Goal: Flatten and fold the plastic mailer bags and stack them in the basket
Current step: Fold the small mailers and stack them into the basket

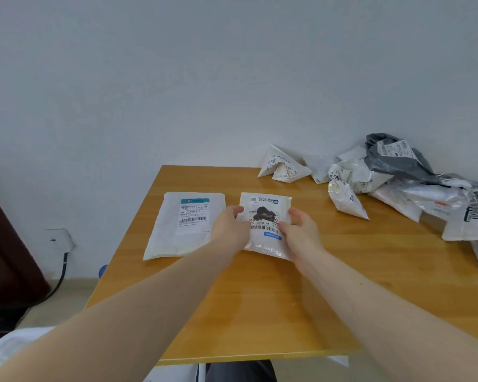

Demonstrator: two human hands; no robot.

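Two mailers side by side mid-bench, a heap of mailers at the far right.

On the bench (260,312), a flat mailer (184,226) lies left of a smaller mailer (265,224), the two just apart. The left hand (229,226) and right hand (298,230) hold the smaller mailer at its sides. A pile of crumpled mailers (392,177) sits behind and to the right, against the wall (204,78).
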